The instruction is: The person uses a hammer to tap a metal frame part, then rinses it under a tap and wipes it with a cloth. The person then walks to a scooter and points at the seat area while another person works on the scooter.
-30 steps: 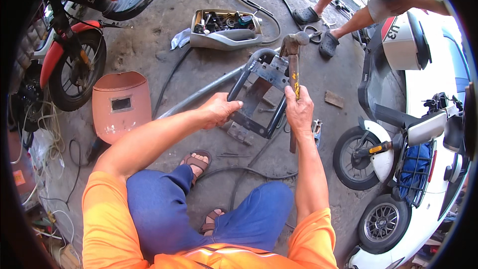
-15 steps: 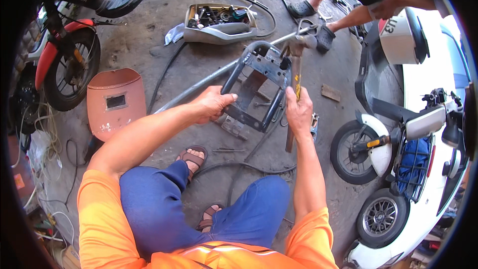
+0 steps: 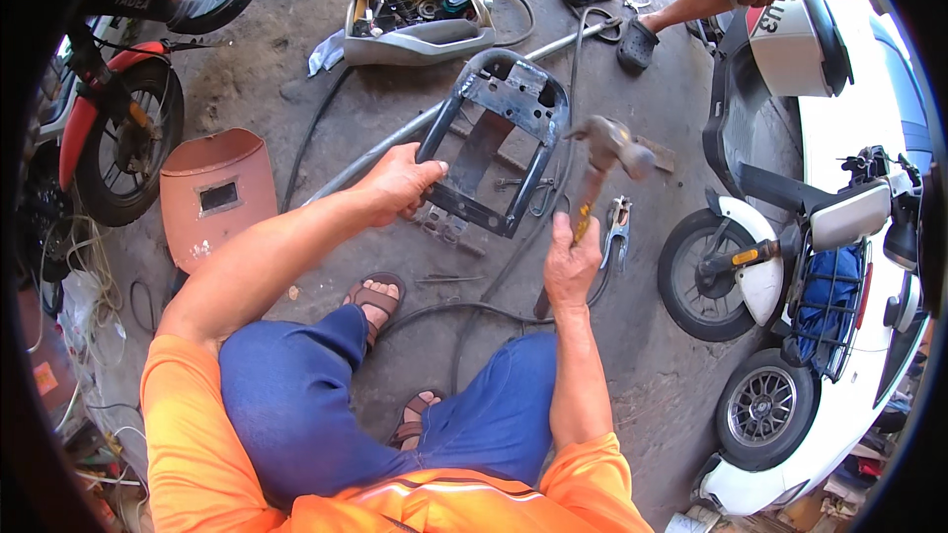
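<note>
My left hand [image 3: 403, 183] is closed round the left bar of a dark metal frame [image 3: 520, 94], a rounded tube loop with a drilled crossplate and a rusty inner plate. The frame is tilted above the floor. In my right hand [image 3: 573, 262] is a claw hammer [image 3: 590, 192], gripped along its worn handle with the head up and apart from the frame, to its right. Behind the frame runs a long grey metal pipe [image 3: 380, 148]. A welding clamp [image 3: 617, 227] lies on the floor just right of the hammer handle.
A welding mask [image 3: 218, 199] stands at the left. Farther off is a grey bin of parts [image 3: 420, 44]. Black cables [image 3: 464, 308] cross the floor near my feet. Scooters flank me, one with a red fender [image 3: 94, 123]. Another person's feet [image 3: 637, 44] are at the far right.
The hammer has come down and away from the frame's right side, with my right hand lower. My left hand still holds the frame. The whole view has shifted slightly.
</note>
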`<state>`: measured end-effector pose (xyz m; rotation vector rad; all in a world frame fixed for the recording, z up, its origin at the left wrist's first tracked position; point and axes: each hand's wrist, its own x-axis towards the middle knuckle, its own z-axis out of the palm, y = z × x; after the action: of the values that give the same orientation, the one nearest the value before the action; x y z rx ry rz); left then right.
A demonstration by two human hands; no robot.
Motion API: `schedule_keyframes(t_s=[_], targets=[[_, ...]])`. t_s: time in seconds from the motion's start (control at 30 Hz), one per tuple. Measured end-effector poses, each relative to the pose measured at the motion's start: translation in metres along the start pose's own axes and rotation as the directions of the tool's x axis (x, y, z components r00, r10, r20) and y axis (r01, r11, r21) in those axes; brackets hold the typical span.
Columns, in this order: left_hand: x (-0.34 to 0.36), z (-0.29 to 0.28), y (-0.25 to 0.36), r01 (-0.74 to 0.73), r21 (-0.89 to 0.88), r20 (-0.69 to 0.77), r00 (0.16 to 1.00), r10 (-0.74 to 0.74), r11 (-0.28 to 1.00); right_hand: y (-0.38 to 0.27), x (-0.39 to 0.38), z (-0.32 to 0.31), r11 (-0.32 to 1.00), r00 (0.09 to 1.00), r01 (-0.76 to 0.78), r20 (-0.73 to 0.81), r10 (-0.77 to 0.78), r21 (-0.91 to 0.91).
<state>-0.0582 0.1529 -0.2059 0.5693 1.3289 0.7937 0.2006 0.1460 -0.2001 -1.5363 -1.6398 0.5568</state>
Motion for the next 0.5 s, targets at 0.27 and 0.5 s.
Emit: schedule_keyframes(t_s=[0.27,0.5], targets=[[0.0024,-0.0024,0.0005,0.038,0.018,0.017,0.999,-0.039,0.999,0.0008,-0.0032,0.0044,0.999,0.999,0.028,0.019,-0.028,-0.019],[0.0004,0.0009,0.0018,0.023,0.038,-0.002,1.000,-0.023,0.999,0.0010,-0.0026,0.0076,0.999,0.999,0.035,0.006,-0.035,0.013]])
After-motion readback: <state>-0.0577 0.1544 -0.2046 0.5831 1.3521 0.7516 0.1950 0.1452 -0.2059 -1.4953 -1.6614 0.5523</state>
